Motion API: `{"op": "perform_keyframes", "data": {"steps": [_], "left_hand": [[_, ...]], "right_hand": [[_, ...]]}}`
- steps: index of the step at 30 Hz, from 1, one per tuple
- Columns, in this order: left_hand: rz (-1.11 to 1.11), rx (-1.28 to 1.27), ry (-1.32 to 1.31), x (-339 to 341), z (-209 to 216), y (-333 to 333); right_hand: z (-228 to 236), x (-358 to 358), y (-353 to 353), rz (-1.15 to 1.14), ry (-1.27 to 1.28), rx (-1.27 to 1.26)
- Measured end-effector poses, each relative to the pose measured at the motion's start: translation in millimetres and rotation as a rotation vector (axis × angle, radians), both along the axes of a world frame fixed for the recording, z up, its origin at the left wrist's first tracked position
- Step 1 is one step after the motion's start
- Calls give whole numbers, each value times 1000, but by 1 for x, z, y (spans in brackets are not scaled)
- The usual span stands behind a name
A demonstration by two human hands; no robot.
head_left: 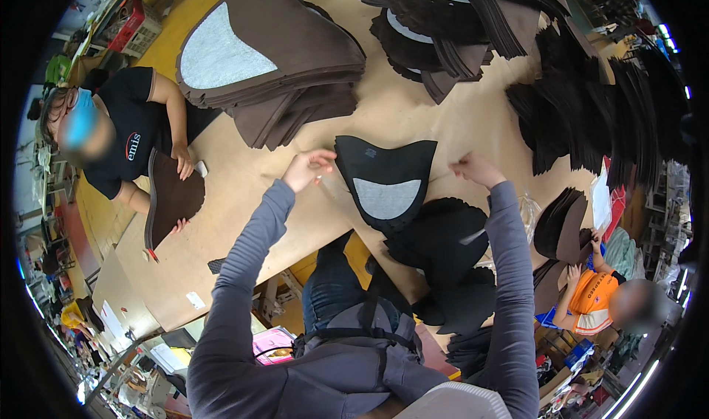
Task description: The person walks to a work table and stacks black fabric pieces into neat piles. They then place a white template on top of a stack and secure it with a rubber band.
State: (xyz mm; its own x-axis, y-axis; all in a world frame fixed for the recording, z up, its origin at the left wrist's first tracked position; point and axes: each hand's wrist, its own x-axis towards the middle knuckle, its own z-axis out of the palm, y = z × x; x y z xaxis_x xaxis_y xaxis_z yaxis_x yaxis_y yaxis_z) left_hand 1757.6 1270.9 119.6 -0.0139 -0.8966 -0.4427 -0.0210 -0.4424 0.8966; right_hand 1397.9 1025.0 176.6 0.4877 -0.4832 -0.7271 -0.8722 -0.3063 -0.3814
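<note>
A black fabric panel (391, 157) with a pale grey curved patch (386, 199) lies on the tan table in front of me, between my hands. My left hand (310, 169) is raised beside the panel's upper left edge, its fingers stretched loosely apart with nothing visible in them. Off the panel's right side, my right hand (478, 169) has its fingertips pinched together. Anything inside that pinch is too small to make out. Below the panel, a stack of black cut pieces (443, 234) spreads toward my right forearm.
Brown panels with a grey patch (295, 50) are piled at the far left. More dark stacks (436, 28) and fanned black pieces (583, 101) fill the far right. A person in black (133, 124) handles a brown panel (173, 194) at left; another in orange (593, 301) works at right.
</note>
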Motion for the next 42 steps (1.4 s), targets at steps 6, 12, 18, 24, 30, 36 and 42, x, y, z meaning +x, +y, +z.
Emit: {"op": "perform_keyframes", "data": {"steps": [6,12,18,24,30,36,42], "left_hand": [[75,-146,224,-102,0,-32],[508,-33,900,-117,-71,-5],[352,-58,410,-101,8,-18],[383,-73,378,-92,17,-4],[514,34,316,-84,-20,14],[690,-67,379,-107,-47,27],[909,152,167,-121,-48,14]], "right_hand": [[-5,130,84,-60,-419,-162],[12,151,145,-161,-625,407],[-49,104,171,-464,-597,194],[-47,131,169,-449,-706,337],[-27,134,154,-242,-927,94],[-36,166,131,-862,-961,299],[-46,141,156,-60,-523,-398]]}}
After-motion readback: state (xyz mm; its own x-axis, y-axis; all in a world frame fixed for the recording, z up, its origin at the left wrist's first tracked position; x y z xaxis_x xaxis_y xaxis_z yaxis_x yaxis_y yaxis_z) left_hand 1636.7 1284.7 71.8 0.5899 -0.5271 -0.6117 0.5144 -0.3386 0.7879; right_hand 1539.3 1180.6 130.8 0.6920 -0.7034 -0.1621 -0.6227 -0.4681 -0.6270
